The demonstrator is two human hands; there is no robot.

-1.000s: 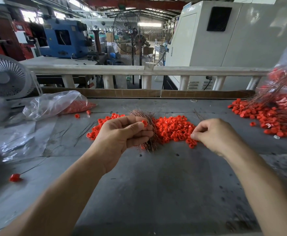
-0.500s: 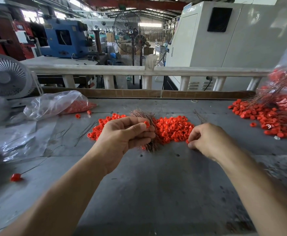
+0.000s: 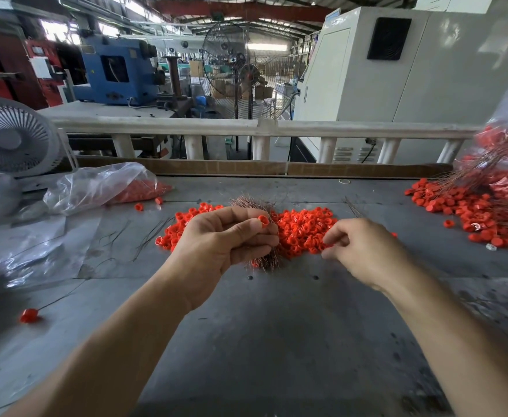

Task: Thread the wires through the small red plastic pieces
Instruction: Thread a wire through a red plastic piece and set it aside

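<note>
My left hand [image 3: 227, 240] grips a bundle of thin copper wires [image 3: 254, 204] and pinches one small red plastic piece [image 3: 263, 219] between thumb and forefinger. A heap of small red plastic pieces [image 3: 302, 228] lies on the grey table [image 3: 276, 326] just behind both hands. My right hand [image 3: 364, 249] hovers at the heap's right edge with its fingers curled; its thumb and forefinger are close together over the pieces, and I cannot tell whether they hold one.
A second pile of red pieces with wires [image 3: 481, 206] spills from a plastic bag at the right. A clear bag of red pieces [image 3: 108, 185] and a small fan [image 3: 11, 139] sit at the left. One threaded piece on a wire [image 3: 29, 315] lies near left.
My right hand drew back from the heap's edge, then shifted left toward my left hand. My left hand has kept its grip on the bundle and the red piece.
</note>
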